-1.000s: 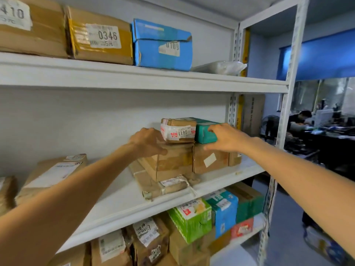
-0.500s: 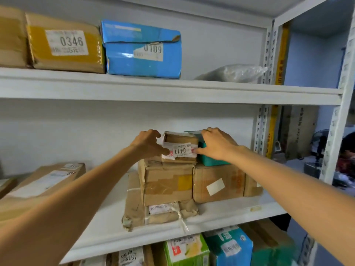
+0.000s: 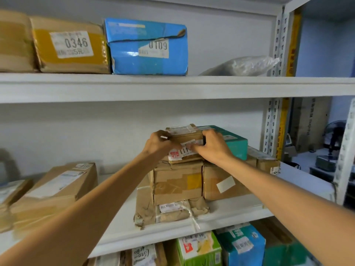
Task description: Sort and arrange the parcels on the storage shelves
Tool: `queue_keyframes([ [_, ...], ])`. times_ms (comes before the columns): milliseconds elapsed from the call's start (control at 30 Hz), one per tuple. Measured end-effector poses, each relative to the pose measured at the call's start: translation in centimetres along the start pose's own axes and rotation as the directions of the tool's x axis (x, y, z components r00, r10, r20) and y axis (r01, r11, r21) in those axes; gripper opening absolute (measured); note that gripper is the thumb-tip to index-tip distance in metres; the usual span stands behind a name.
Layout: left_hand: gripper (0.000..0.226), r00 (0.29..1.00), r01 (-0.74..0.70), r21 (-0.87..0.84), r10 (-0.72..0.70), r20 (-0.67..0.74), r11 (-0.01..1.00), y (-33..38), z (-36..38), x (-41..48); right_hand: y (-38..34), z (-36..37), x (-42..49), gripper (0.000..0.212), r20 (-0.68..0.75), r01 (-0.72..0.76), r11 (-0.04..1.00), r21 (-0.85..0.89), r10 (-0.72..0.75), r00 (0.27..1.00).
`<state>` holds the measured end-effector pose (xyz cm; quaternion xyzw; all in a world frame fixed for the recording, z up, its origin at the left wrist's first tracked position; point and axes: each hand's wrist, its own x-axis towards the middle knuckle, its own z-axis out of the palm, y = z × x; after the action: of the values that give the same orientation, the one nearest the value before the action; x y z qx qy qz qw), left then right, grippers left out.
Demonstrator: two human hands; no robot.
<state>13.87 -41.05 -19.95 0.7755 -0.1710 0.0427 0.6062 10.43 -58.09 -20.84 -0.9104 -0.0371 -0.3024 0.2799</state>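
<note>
A small brown parcel with a white label sits on top of a stack on the middle shelf. My left hand grips its left end. On its right front, my right hand holds it, fingers lying over the label. A teal box stands right beside it. Under them are a taped brown box, a second brown box and a flat crumpled parcel at the bottom.
The top shelf carries a yellow-taped parcel marked 0346, a blue box and a clear plastic bag. Brown parcels lie at the middle shelf's left. Green and blue cartons fill the shelf below. A white upright post stands at right.
My right hand has moved from the teal box onto the front of the small brown parcel. The left hand stays on its left end. The view has drawn closer to the shelf.
</note>
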Motion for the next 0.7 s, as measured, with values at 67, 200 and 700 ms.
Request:
queue_keyframes([
  [67,0.041,1.0,0.008,-0.089,-0.007,0.007,0.996,-0.1,-0.6,-0.8,-1.0,0.1,-0.5,0.035,-0.038,-0.034,0.997,0.068,0.036,0.999],
  [200,0.039,1.0,0.009,-0.183,-0.007,0.011,0.983,-0.5,-2.5,-2.4,-3.1,0.7,-1.2,0.044,-0.093,-0.136,0.971,0.198,0.157,0.983],
  [700,0.021,0.98,0.13,-0.054,-0.12,0.159,0.99,0.2,-2.7,-2.0,-3.3,0.3,-0.5,0.039,0.292,-0.466,0.708,0.531,0.363,0.885],
])
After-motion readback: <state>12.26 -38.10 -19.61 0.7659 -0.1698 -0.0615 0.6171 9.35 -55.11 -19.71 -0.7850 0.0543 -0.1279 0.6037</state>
